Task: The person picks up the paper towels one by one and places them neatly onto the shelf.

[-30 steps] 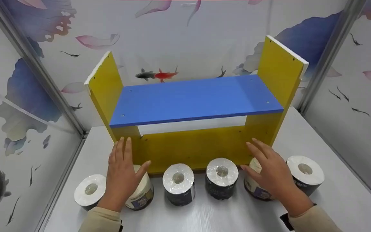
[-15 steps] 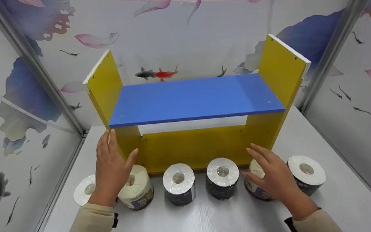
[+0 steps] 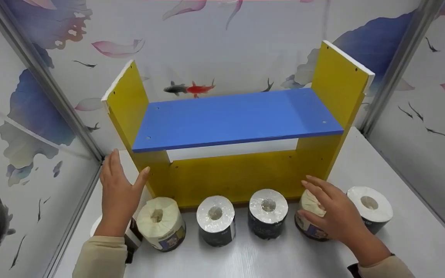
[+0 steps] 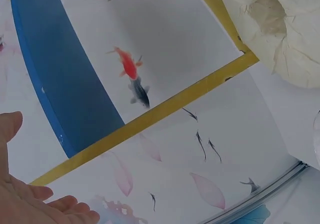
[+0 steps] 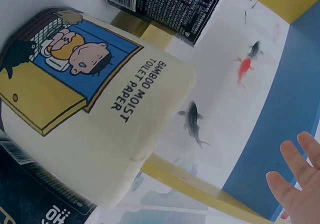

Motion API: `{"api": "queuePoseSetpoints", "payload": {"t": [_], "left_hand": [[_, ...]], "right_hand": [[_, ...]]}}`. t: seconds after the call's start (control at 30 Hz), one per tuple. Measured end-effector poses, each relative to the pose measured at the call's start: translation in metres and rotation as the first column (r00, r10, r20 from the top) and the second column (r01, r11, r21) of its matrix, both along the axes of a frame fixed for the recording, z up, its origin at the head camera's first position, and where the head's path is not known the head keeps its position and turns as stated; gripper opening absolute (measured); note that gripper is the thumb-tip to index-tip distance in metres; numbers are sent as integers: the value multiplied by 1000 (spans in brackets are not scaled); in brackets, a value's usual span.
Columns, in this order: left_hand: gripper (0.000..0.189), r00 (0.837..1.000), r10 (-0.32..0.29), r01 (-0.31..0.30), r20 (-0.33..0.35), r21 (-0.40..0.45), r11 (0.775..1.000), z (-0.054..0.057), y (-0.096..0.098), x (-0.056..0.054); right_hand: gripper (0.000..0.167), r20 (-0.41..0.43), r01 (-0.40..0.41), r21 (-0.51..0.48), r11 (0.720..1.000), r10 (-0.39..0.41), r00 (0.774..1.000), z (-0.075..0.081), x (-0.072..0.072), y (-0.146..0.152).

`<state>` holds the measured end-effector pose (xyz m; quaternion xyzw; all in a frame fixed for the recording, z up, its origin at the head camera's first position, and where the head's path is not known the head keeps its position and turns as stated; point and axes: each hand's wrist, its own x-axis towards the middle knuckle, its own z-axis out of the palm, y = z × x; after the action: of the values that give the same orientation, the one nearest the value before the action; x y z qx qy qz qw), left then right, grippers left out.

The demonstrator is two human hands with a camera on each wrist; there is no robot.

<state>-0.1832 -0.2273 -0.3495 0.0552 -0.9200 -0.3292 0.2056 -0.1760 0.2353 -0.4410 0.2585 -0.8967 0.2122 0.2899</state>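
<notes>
My left hand [image 3: 118, 195] hovers at the shelf's left side with thumb spread and fingers straight, holding nothing. It overlaps the leftmost black-wrapped toilet paper roll [image 3: 133, 236], hiding most of it. Beside it stands a cream-wrapped toilet paper roll [image 3: 160, 222]. My right hand [image 3: 336, 214], fingers relaxed and apart, is nearest another cream roll [image 3: 310, 202] and partly covers it. That roll's wrapper [image 5: 135, 84] reads "Bamboo Moist Toilet Paper" in the right wrist view. Two black-wrapped rolls with white tops, one left of centre [image 3: 215, 214] and one right [image 3: 268, 208], stand between the hands.
A yellow shelf unit [image 3: 230, 179] with a blue board [image 3: 238, 117] stands behind the row of rolls. Another black-wrapped roll [image 3: 370, 204] stands at the far right. White printed panels [image 3: 245, 46] enclose the white table [image 3: 245, 256] at the back and sides.
My left hand has moved left, away from the cream roll and over the leftmost roll. My right hand has shifted slightly right and toward me. The rolls and shelf stay in place.
</notes>
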Motion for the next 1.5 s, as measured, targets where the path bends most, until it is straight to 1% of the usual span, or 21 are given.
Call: {"api": "queuePoseSetpoints", "payload": {"t": [0.13, 0.23, 0.33, 0.43, 0.63, 0.9, 1.1, 1.2, 1.33, 1.5], "left_hand": [[89, 998, -13, 8, 61, 76, 997, 7, -8, -4], [90, 994, -26, 16, 102, 96, 995, 12, -16, -8], [88, 993, -27, 17, 119, 84, 996, 17, -23, -11], [85, 993, -21, 14, 115, 59, 998, 23, -29, -14], [83, 992, -33, 30, 121, 31, 999, 30, -36, -21], [80, 984, -55, 56, 171, 0, 998, 35, -39, -29], [78, 982, -76, 79, 175, -10, 997, 37, -39, -34], [78, 980, -77, 78, 182, 0, 997, 38, -39, -36], [79, 974, -97, 96, 204, 13, 995, 36, -38, -41], [81, 966, -128, 125, 225, 32, 992, 33, -45, -44]], "right_hand": [[79, 28, 21, -9, 1000, -21, 999, 0, 2, 4], [78, 15, 27, -5, 1000, -27, 1000, -1, 2, 7], [79, -7, 37, 5, 999, -37, 999, 0, 2, 11], [81, -12, 53, 3, 999, -53, 999, 0, 3, 14], [80, -34, 75, 2, 997, -75, 997, 1, 4, 21], [83, -61, 100, 11, 995, -99, 993, -1, 4, 33], [84, -59, 127, -6, 992, -127, 990, -2, 5, 43], [85, -55, 134, -13, 991, -134, 989, -3, 5, 47], [86, -60, 169, -19, 985, -170, 984, -4, 10, 59], [84, -76, 213, -27, 977, -215, 974, -6, 10, 71]]}}
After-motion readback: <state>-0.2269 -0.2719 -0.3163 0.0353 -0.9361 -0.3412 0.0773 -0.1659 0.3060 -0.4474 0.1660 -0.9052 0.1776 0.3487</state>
